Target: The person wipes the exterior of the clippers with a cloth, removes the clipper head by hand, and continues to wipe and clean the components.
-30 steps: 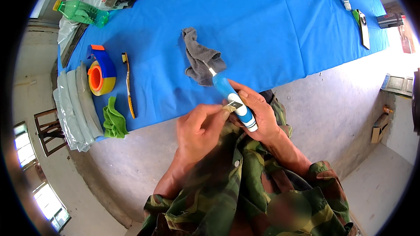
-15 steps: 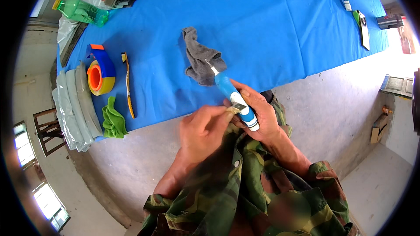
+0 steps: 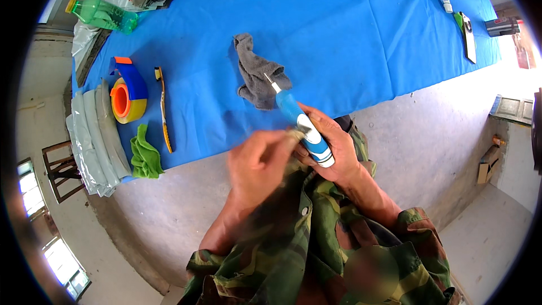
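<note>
My right hand (image 3: 337, 144) is wrapped around an electric toothbrush handle (image 3: 291, 107), blue and white with a bare thin metal shaft. The handle tilts, its shaft pointing up and left over a crumpled grey cloth (image 3: 257, 73) on the table. Beside the handle's middle, my left hand (image 3: 259, 161) is closed in a pinch and smeared by motion. A small pale piece (image 3: 296, 134) shows at its fingertips, against the handle; its kind is too blurred to tell.
A blue cloth covers the table (image 3: 327, 28). At left lie a tape dispenser (image 3: 137, 87), a toothbrush (image 3: 164, 110), a green cloth (image 3: 145, 155), grey plastic bags (image 3: 96, 138) and a green bottle (image 3: 101, 14). A white-handled tool (image 3: 468, 39) lies at the right edge.
My left hand has shifted slightly up and left along the handle with the small piece and is more blurred. My right hand and the electric toothbrush handle have hardly moved.
</note>
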Available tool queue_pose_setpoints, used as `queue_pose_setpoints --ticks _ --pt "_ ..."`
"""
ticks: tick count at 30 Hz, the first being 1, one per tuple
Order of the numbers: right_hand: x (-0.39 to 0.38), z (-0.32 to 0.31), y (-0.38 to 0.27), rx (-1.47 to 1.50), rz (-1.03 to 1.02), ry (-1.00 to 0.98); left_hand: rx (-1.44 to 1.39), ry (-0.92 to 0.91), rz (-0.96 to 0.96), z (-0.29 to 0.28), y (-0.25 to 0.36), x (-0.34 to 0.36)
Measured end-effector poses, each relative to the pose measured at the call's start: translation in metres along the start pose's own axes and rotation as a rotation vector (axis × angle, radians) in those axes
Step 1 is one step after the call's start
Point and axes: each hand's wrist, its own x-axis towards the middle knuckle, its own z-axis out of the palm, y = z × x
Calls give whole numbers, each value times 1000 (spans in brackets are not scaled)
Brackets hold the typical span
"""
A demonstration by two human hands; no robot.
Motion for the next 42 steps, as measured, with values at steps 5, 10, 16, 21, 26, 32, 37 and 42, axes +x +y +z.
queue_pose_setpoints --ticks 5,10,16,21,26,32,37,42 --pt "0 -2 2 63 -8 -28 52 22 45 -1 4 3" --pt "-1 -2 3 -387 -175 -49 -11 -46 87 2 3 -3" --pt "1 -1 3 71 5 -10 62 -12 93 -2 1 2" --pt "3 -7 4 -355 -166 -68 -45 -17 -46 -2 0 0" --pt "-2 12 -1 -148 -34 109 2 -85 58 0 4 -8" --pt "1 6 1 -80 -78 -44 7 4 -8 -7 3 2" --pt "-2 13 -3 -26 -21 -2 -14 -54 -10 -4 7 -7" --pt "2 6 2 16 -49 -38 -30 3 -18 -4 6 -1"
